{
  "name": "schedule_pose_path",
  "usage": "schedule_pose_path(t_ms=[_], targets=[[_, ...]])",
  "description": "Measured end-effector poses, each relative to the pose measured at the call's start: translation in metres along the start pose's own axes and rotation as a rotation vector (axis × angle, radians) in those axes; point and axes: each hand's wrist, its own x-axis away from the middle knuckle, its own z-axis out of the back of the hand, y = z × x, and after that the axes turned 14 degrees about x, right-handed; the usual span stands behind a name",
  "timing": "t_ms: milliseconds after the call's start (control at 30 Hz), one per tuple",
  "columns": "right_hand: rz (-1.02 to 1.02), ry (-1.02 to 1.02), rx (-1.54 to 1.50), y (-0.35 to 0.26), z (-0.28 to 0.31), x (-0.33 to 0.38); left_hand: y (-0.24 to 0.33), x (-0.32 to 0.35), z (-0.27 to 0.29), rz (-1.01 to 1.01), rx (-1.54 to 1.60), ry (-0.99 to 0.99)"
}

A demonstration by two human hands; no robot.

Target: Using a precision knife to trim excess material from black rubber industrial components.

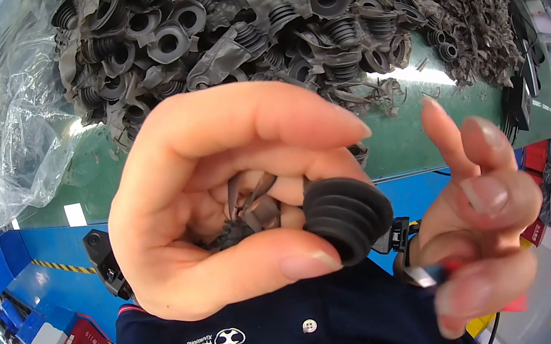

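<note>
The right hand (481,218), gripping a blurred tool (423,277), could slip and nick the bellows (348,214) the left hand (203,206) pinches.

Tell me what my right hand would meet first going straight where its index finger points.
Your right hand would probably meet the dark pile on the green table, though depth is unclear.

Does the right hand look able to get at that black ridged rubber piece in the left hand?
Probably yes: the black ridged rubber piece sticks out of the left hand toward the right hand, with nothing visibly between. The small blurred item in the right hand might hamper it, though.
</note>
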Motion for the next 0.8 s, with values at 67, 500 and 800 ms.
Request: schedule_pose_path(t_ms=[67, 500, 800], targets=[[0.068, -0.049, -0.080, 0.007, -0.013, 0.000, 0.000, 0.003, 0.002, -0.009, 0.013, 0.036], [-0.012, -0.332, 0.085, 0.001, 0.005, -0.009, -0.003, -0.001, -0.006, -0.010, 0.019, 0.123], [0.133, -0.407, 0.130, 0.005, 0.007, -0.019, 0.002, 0.001, 0.001, 0.050, -0.068, 0.070]])
